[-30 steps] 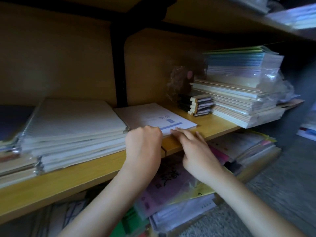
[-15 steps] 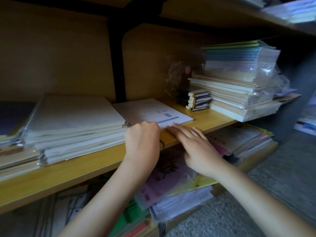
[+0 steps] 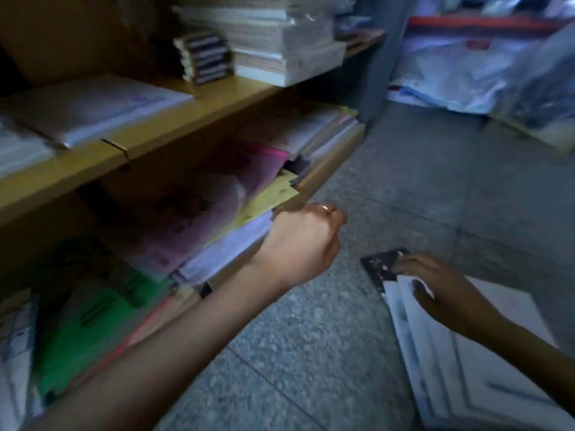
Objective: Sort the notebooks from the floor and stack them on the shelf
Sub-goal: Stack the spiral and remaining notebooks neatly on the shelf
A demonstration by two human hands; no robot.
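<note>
A pile of white notebooks [image 3: 485, 362] lies on the grey floor at the lower right, with a dark booklet [image 3: 381, 265] at its far end. My right hand [image 3: 435, 287] rests on the pile's far end, fingers curled over the top white notebook's edge. My left hand [image 3: 308, 234] hangs as a loose fist with nothing in it, in front of the lower shelf's edge. On the wooden shelf [image 3: 174, 132] above lies a thin white notebook [image 3: 93, 104], flat near the front edge. The view is blurred.
The lower shelf holds pink [image 3: 199, 209], yellow and green [image 3: 93, 321] books that stick out past its edge. A tall stack of books [image 3: 280, 48] and small dark pads [image 3: 207, 57] stand further along the upper shelf. White plastic-wrapped bundles [image 3: 451, 79] lie on the floor beyond.
Both hands have left the white notebook on the shelf. The view has swung down and right to the floor, and my right hand now rests on the floor pile.
</note>
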